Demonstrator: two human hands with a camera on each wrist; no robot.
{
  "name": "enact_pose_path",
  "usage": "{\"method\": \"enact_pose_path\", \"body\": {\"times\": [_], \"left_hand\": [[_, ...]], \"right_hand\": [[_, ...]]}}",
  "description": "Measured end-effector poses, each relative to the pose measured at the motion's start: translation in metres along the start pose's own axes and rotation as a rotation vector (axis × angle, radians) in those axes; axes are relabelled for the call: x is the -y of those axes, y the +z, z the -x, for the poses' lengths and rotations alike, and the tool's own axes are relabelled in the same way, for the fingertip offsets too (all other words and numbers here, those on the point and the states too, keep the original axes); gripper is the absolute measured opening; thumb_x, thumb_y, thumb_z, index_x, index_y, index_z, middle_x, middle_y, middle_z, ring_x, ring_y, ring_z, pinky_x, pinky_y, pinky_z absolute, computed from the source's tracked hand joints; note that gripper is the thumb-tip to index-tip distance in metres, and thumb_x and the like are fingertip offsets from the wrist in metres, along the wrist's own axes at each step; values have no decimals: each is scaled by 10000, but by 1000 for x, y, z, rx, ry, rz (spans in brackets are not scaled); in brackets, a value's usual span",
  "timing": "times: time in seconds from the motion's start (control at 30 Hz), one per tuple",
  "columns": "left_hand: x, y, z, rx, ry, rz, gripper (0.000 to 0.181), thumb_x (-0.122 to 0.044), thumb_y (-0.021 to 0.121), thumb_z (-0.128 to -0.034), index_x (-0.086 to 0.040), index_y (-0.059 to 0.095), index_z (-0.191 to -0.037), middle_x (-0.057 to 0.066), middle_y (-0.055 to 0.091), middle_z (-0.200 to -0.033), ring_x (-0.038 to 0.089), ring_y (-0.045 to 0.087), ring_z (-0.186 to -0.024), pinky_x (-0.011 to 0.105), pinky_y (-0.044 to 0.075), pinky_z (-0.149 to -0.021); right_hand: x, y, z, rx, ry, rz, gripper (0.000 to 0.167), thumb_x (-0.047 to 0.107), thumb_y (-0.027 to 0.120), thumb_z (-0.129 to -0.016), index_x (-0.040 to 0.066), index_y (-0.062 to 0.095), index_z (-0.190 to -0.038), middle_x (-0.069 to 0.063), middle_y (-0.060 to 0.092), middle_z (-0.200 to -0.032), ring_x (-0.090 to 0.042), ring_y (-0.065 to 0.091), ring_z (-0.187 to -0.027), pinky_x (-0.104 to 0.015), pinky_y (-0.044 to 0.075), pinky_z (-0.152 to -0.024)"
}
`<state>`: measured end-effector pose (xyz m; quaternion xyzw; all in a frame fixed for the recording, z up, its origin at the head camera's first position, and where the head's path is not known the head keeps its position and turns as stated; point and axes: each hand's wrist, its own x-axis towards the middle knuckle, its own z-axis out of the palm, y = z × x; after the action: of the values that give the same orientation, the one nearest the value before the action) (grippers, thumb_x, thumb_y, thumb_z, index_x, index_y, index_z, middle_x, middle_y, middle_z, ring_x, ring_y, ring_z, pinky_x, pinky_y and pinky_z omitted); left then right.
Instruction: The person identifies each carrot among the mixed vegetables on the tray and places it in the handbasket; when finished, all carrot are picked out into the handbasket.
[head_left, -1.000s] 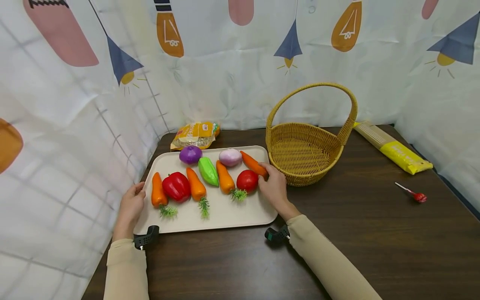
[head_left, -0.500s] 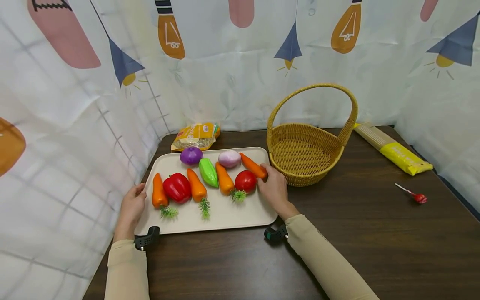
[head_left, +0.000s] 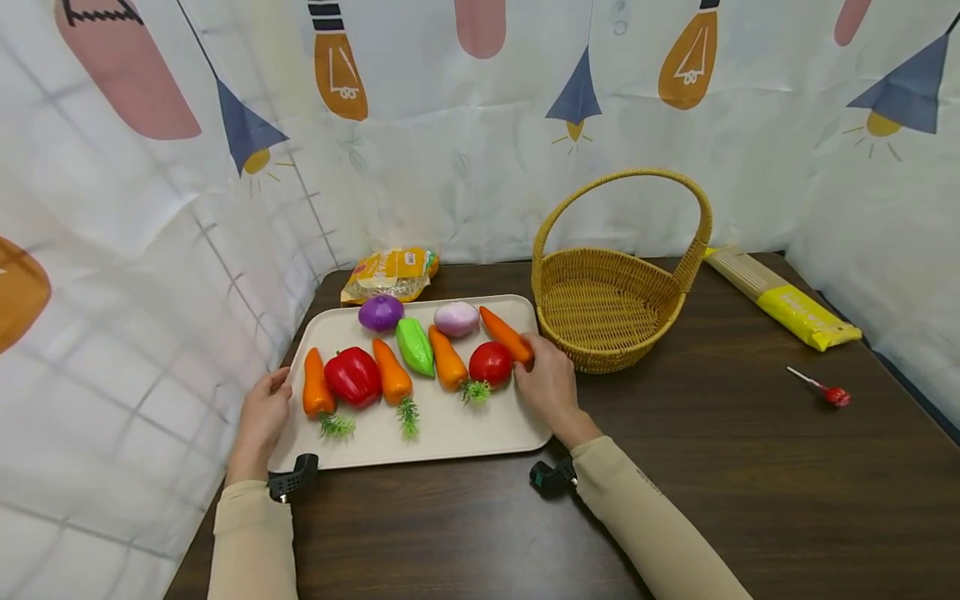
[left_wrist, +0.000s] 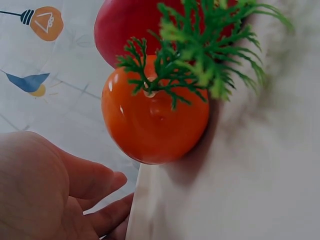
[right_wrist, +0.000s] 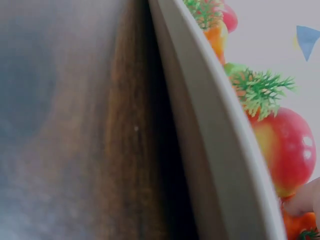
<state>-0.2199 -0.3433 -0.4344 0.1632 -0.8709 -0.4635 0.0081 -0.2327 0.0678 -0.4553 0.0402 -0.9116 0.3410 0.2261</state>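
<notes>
My right hand (head_left: 553, 387) grips the leafy end of a carrot (head_left: 502, 330) at the right side of a cream tray (head_left: 465, 437). A tomato (head_left: 491, 364) sits beside the thumb; in the right wrist view the thumb (right_wrist: 306, 200) shows at the edge, on the carrot (right_wrist: 295, 226). At the tray's left rim, my left hand (head_left: 264, 412) has its fingers against the outside, thumb raised. The nearest carrot (left_wrist: 155, 120) lies just inside that rim. Also on the tray are a red bell pepper (head_left: 353, 377), two more carrots, a green pepper-like vegetable (head_left: 416, 346), a purple onion (head_left: 381, 312) and a pale purple one (head_left: 457, 318).
A wicker basket (head_left: 611, 350) with a tall handle stands close to the tray's right end. Behind the tray lies an orange food packet (head_left: 392, 275). A yellow noodle packet (head_left: 795, 308) and a red lollipop (head_left: 836, 397) lie at the right. Patterned curtains border the table (head_left: 720, 467).
The right-hand carrot's leafy end has shifted slightly toward the person with the right hand. The tomato and pale onion have moved slightly left. My left hand keeps its place.
</notes>
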Motion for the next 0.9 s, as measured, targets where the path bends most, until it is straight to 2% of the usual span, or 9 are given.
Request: {"method": "enact_pose_path", "body": {"times": [0.27,0.53,0.7,0.9], "left_hand": [[0,0,-3,-9,2,-20,518,-156,298,-1030,37,266,-1510,305,331,-1495,439,366,-1335,541,297,-1100],[0,0,0,-3,0,-20,515,-155,301,-1032,35,270,-1509,300,324,-1500,443,360,-1338,546,292,-1102],[0,0,0,-10,3,-21,513,-148,304,-1026,43,284,-1501,306,333,-1492,448,367,-1331,550,300,-1096],[1,1,-1,-17,-16,-15,511,-162,296,-1032,17,287,-1511,286,329,-1503,440,365,-1335,551,307,-1093]], "right_hand": [[4,-10,3,-15,36,-24,420,134,767,-787,115,678,-1197,-70,691,-1143,-264,654,-971,-414,523,-855],[8,-20,4,-41,45,-124,385,151,763,-784,97,696,-1159,-78,714,-1082,-251,656,-902,-393,535,-781],[11,-26,2,-51,9,-174,372,142,759,-785,89,694,-1147,-79,714,-1059,-228,651,-891,-369,536,-773],[17,-39,-6,-59,-55,-243,371,133,749,-784,78,693,-1147,-89,717,-1024,-241,628,-787,-309,457,-611]]}}
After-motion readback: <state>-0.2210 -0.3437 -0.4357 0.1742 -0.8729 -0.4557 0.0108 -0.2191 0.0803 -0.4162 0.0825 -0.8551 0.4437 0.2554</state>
